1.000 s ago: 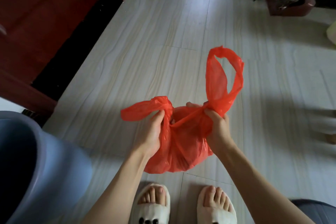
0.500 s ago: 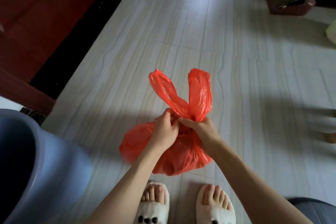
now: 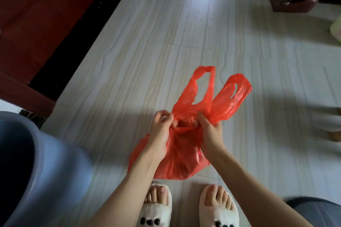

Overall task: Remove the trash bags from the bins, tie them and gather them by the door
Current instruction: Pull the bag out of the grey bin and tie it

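Both hands have a grip on the neck of one red trash bag [image 3: 177, 156], held in the air at the lower centre of the frame above the floor. The left hand [image 3: 160, 134] pinches gathered plastic between thumb and curled fingers, and the right hand [image 3: 209, 132] closes its curled fingers round the bunched film just beside it; a twisted band of plastic runs between the two fists. Two handle loops rise from the grip toward the upper right: the left loop [image 3: 199, 86] is flattened and open through the middle, the right loop [image 3: 232, 97] is crumpled and narrower. The film is thin, glossy and wrinkled, drawn into radiating pleats under the hands, and the body sags in a rounded pouch.

Below the bag stand two bare-toed feet in two white fuzzy slippers [image 3: 217, 214] with dark beads. The floor [image 3: 147, 61] is pale grey tile with a wavy wood-like grain and straight grout lines. At the lower left sits one blue-grey plastic bin [image 3: 46, 171], smooth and round, its mouth dark. A dark red wooden door [image 3: 42, 14] fills the upper left. At the upper right lies one dark red dustpan-like container [image 3: 293, 0] with a wooden handle beside it; its contents are too blurred to tell.
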The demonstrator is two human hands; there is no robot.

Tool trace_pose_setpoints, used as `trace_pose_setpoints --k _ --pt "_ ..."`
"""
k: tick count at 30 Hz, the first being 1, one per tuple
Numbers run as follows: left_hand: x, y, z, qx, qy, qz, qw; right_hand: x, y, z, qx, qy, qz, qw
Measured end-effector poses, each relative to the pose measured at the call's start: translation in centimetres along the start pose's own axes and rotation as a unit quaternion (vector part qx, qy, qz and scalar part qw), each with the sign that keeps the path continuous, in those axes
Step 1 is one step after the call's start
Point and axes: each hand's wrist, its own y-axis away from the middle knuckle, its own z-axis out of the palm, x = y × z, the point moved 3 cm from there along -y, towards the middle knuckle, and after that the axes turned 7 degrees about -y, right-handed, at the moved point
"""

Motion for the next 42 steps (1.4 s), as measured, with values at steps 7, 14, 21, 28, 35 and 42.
trace_pose_setpoints --k 7,14,21,28,35,42 --pt "-1.8 -2.3 -0.1 0.1 0.004 -0.161 0.982 -0.1 1.6 0.7 -0.122 0.21 -0.118 0.963" --pt "0.5 0.3 0.1 -0.129 -0.28 0.103 0.946 -1.9 0.5 1.3 -0.144 0.337 -0.176 0.914" --pt "1.3 3.1 -0.8 -0.177 -0.343 0.266 0.883 -1.1 0.0 1.1 -0.214 0.643 -0.111 0.727" --pt "0.5 3.5 -0.4 -0.028 -0.347 0.325 0.879 -1.5 0.9 2.4 -0.294 0.708 -0.129 0.63" --pt "0.4 2.6 -1.1 0.026 -0.434 0.335 0.836 -0.3 1.0 1.7 -0.363 0.62 -0.121 0.685" --pt "0.3 2.4 -0.9 -0.014 -0.377 0.223 0.899 -1.2 1.0 0.7 -0.271 0.491 -0.176 0.809"
